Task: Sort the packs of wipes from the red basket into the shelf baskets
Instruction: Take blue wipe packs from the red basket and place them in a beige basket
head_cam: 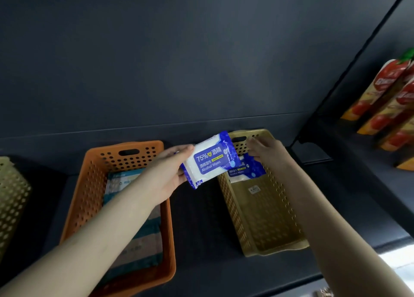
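Two bare forearms, the left forearm [89, 240] and the right forearm [336, 218], reached to the shelf baskets.
The left hand [170, 169] gripped a white-and-blue pack of wipes [210, 160] printed "75% Alcohol Wipes", tilted in the air between the orange basket [89, 196] and the tan basket [268, 218]. It half hid a second pack [246, 169] at the tan basket's far end. The right hand [264, 150] reached to that pack's top with bent fingers; whether it held anything was unclear. The orange basket's contents were blurred.
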`<state>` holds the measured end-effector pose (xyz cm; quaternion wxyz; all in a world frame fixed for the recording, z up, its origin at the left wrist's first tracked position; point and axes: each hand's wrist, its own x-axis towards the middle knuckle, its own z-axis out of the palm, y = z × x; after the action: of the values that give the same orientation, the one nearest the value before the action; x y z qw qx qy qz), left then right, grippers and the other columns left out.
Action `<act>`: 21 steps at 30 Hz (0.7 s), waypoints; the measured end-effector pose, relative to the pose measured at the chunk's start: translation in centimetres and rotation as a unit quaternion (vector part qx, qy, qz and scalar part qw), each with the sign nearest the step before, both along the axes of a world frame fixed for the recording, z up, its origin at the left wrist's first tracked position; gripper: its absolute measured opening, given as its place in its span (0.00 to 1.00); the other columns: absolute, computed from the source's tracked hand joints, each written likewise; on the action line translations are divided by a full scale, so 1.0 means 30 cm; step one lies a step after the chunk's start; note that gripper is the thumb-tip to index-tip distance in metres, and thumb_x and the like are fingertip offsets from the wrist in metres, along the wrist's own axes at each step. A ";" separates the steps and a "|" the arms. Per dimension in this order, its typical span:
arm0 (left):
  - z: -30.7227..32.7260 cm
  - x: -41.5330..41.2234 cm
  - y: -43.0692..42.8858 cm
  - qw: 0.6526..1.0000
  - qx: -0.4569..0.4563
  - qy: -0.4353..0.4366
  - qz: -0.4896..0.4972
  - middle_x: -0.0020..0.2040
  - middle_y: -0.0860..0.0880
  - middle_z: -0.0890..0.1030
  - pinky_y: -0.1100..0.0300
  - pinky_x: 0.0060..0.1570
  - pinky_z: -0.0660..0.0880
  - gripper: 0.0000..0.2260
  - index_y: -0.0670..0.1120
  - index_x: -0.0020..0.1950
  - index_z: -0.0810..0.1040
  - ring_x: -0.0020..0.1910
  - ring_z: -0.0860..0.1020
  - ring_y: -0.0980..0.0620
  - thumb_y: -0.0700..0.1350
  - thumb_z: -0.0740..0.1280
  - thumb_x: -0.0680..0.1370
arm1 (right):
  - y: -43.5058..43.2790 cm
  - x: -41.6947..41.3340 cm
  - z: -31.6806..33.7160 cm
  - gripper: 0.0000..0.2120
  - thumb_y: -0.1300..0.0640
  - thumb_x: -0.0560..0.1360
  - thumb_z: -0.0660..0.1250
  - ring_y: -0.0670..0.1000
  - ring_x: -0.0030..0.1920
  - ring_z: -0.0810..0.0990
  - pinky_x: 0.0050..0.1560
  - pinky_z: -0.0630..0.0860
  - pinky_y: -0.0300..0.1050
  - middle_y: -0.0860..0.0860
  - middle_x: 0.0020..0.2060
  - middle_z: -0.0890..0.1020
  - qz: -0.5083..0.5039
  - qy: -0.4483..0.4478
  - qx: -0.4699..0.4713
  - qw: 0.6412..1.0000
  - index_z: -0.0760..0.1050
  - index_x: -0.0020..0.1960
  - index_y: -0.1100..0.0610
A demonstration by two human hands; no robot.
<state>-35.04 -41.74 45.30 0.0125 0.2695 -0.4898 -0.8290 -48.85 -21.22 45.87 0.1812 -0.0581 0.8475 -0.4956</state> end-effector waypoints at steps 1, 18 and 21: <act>0.001 -0.015 0.013 1.000 0.001 0.004 -0.009 0.53 0.43 0.84 0.54 0.43 0.80 0.12 0.43 0.60 0.78 0.49 0.83 0.49 0.44 0.67 0.78 | 0.012 0.019 0.024 0.19 0.44 0.77 0.65 0.50 0.52 0.83 0.56 0.79 0.48 0.51 0.54 0.83 0.012 -0.055 -0.065 0.996 0.76 0.62 0.56; -0.102 -0.125 0.152 0.953 -0.261 0.014 -0.153 0.76 0.57 0.63 0.49 0.64 0.72 0.31 0.61 0.77 0.55 0.70 0.67 0.54 0.48 0.66 0.79 | 0.158 0.060 -0.059 0.12 0.58 0.73 0.72 0.50 0.47 0.80 0.44 0.78 0.44 0.52 0.48 0.80 0.040 -0.056 0.185 0.980 0.72 0.54 0.56; -0.103 -0.129 0.142 0.955 -0.250 0.015 -0.157 0.75 0.57 0.64 0.50 0.63 0.73 0.31 0.61 0.77 0.55 0.69 0.68 0.54 0.47 0.66 0.79 | 0.113 0.063 -0.131 0.12 0.60 0.72 0.71 0.52 0.48 0.78 0.50 0.77 0.49 0.54 0.50 0.79 0.019 -0.152 0.181 0.971 0.72 0.52 0.55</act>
<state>-38.91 -37.48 42.22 -0.0434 0.1650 -0.7170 -0.6759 -46.96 -17.84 41.95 0.3250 0.0359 0.8843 -0.3333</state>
